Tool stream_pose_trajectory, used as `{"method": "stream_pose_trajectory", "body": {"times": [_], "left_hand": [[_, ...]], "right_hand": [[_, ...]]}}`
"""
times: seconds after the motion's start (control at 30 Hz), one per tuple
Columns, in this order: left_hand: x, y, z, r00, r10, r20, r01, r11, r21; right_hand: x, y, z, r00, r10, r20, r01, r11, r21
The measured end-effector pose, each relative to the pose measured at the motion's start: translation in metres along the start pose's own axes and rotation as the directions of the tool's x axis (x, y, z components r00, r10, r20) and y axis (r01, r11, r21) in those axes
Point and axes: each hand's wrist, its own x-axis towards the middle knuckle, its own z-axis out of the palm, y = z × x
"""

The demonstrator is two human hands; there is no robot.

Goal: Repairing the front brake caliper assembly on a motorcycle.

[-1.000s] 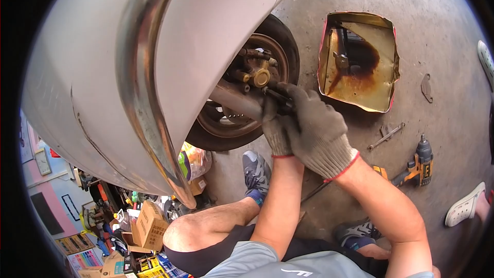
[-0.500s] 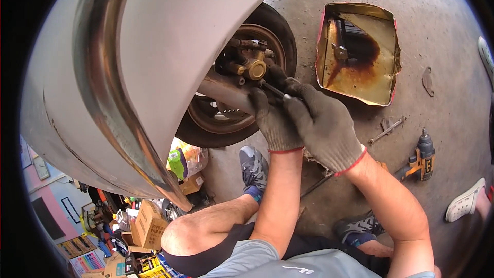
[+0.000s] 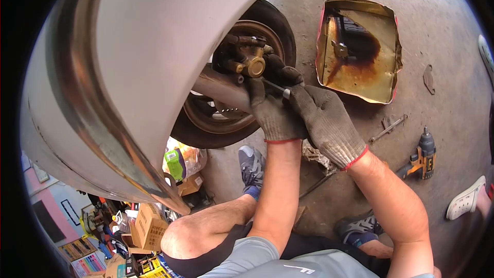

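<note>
A brown, greasy brake caliper (image 3: 240, 56) with a round gold-coloured piston end (image 3: 253, 66) sits inside a rusty wheel (image 3: 186, 133) under the grey car body. My left hand (image 3: 278, 116), in a dirty knit glove, curls round the lower right side of the caliper, thumb in front; its grip is partly hidden. My gloved right hand (image 3: 332, 123) is closed on a thin-shafted screwdriver (image 3: 275, 86). The bare shaft slants up and left, its tip just below the piston end and between my left thumb and fingers. Most of the handle is hidden inside the right glove.
A cut-open metal pan (image 3: 360, 80) with dark oil lies on the floor at the right. Near it are a flat metal plate (image 3: 428, 80), a wrench (image 3: 388, 128) and a cordless impact driver (image 3: 424, 154). Another person's white clog (image 3: 465, 198) shows at far right. Cartons (image 3: 149, 226) crowd the lower left.
My right hand has turned slightly and moved down, and the screwdriver's shaft shows more plainly. My left hand keeps its place at the caliper. The view has shifted a little.
</note>
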Motion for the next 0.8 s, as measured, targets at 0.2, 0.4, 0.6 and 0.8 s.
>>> {"method": "stream_pose_trajectory", "body": {"times": [0.2, 0.4, 0.6, 0.8], "left_hand": [[0.003, 0.003, -0.006, 0.996, -0.063, 0.07, 0.062, 0.998, 0.008], [0.007, 0.005, -0.008, 0.998, -0.053, 0.024, 0.054, 0.996, -0.065], [0.004, 0.0, -0.006, 0.996, -0.039, 0.085, 0.041, 0.999, -0.014], [0.003, 0.006, -0.008, 0.983, -0.108, 0.147, 0.111, 0.994, -0.012]], "right_hand": [[-0.012, -0.013, 0.0, 0.938, -0.34, -0.069, 0.267, 0.835, -0.482], [-0.007, -0.008, 0.001, 0.99, -0.12, -0.078, 0.104, 0.978, -0.18], [-0.006, -0.009, -0.002, 0.961, -0.265, -0.074, 0.196, 0.846, -0.495], [-0.006, -0.015, -0.004, 0.903, -0.426, -0.061, 0.332, 0.779, -0.532]]}}
